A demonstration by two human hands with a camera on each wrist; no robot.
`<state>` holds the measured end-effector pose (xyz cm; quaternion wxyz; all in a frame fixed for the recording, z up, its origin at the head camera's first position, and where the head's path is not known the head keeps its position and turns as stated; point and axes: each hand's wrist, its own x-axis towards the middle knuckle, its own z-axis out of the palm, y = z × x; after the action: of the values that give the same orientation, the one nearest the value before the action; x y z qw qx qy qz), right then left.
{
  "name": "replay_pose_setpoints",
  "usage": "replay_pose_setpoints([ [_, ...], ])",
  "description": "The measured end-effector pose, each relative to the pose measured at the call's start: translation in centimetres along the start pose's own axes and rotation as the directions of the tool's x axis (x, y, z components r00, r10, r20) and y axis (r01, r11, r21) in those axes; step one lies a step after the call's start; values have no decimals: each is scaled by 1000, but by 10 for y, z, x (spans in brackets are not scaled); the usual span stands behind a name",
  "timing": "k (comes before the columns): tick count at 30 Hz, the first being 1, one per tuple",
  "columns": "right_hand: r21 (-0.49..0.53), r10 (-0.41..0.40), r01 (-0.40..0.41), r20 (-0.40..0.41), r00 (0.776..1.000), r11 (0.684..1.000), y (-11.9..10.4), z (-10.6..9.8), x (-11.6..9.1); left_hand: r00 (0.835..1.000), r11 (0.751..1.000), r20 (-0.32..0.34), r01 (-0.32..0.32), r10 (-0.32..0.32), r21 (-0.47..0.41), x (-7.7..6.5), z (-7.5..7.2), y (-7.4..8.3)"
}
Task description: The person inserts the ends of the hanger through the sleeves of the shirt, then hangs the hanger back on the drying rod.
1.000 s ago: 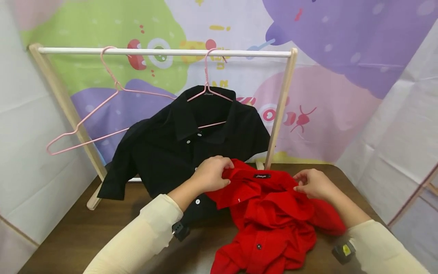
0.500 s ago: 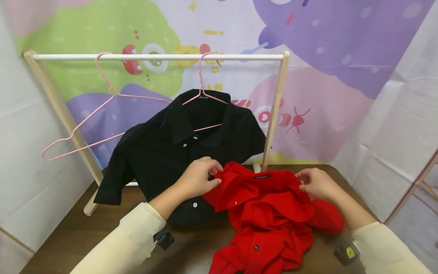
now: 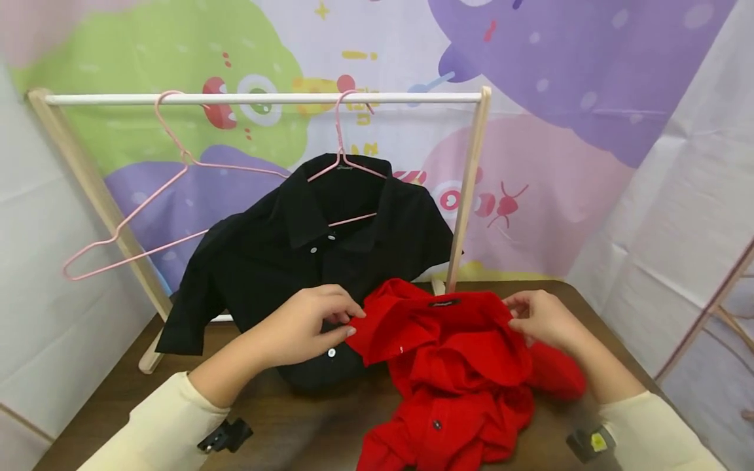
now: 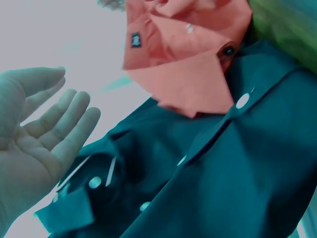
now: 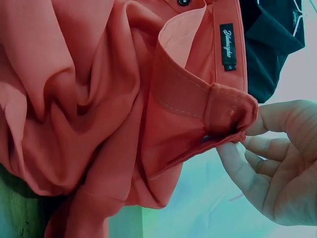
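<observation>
Pinches the red shirt (image 3: 450,376) by its collar (image 3: 474,309) at lower right with fingers of the right hand (image 3: 546,318), and holds those of the left hand (image 3: 300,325) released at lower centre.

The loose shirt (image 3: 450,373) lies right of and before the hung shirt (image 3: 268,261).

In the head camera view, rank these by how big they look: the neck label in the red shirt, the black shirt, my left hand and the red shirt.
Largest to smallest:
1. Black shirt, partly covered
2. Red shirt, cut off at the bottom edge
3. Left hand
4. Neck label
</observation>
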<state>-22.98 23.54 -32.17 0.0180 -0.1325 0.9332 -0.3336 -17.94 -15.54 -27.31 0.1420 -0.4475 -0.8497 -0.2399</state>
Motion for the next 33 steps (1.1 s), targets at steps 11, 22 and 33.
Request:
replay_pose_setpoints([
  [11, 49, 25, -24, -28, 999, 999, -1, -4, -6, 984, 994, -161, -68, 80, 82, -34, -49, 10],
  [22, 121, 16, -17, 11, 1000, 993, 1, -8, -7, 958, 982, -286, 26, 30, 189, -68, -92, 1],
  [33, 181, 10, -20, 57, 998, 983, 1, -11, -8, 921, 927, -379, 215, -88, 307, -97, -117, -10],
])
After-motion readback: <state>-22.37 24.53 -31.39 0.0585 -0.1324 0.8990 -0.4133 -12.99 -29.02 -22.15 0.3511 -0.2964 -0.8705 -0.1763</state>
